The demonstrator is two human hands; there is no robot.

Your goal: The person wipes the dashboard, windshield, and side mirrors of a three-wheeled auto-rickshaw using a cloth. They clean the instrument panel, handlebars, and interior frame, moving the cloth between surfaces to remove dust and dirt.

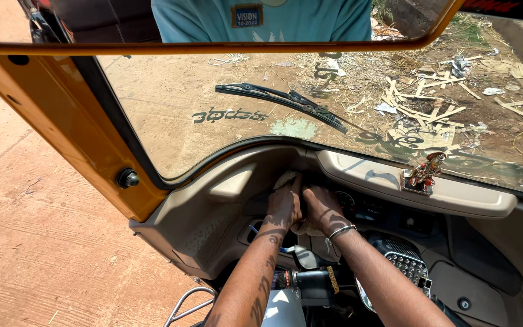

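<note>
I am inside a small vehicle, reaching over the handlebar to the beige dashboard (pixel 358 172). My left hand (pixel 284 206) presses a pale cloth (pixel 286 180) against the dashboard just below the windshield. My right hand (pixel 323 209), with a metal bangle on the wrist, lies right beside it and also rests on cloth, a fold of which (pixel 305 229) hangs beneath both hands. The fingers of both hands are bent over the cloth. The instrument dial (pixel 347 203) sits just right of my right hand.
A small figurine (pixel 426 171) stands on the dashboard top at right. A wiper (pixel 286 101) lies across the windshield. An orange door frame (pixel 62 127) runs down the left. Another person in a teal shirt (pixel 261 18) stands outside. A chrome-studded horn (pixel 404 261) sits lower right.
</note>
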